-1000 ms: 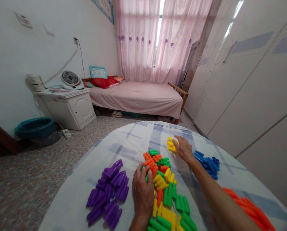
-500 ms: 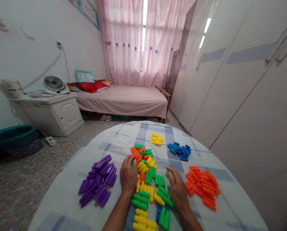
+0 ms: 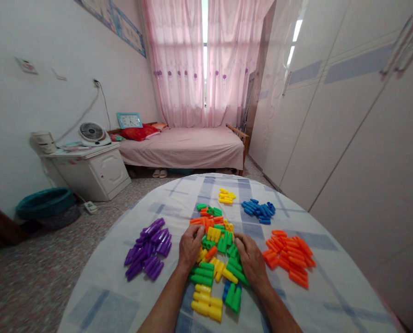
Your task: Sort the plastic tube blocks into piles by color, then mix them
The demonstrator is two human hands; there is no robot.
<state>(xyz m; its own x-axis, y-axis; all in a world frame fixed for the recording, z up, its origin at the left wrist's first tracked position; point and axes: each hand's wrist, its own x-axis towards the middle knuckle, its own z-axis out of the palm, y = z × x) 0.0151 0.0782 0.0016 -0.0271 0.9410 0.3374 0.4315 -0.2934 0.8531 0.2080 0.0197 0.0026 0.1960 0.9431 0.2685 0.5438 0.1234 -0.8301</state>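
The left hand [image 3: 190, 247] and right hand [image 3: 251, 256] rest apart, any grip unclear, with the mixed-colour pieces [image 3: 211, 252] between them on the tabletop [image 3: 320, 289], seemingly light, stiff and slick, best pinched across their rounded sides

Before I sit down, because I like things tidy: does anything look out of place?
Two things, perhaps: some blue pieces lie in the mixed heap, while a separate blue pile lies farther back; and the clock stands by the red pillow on the bed, an unusual spot.
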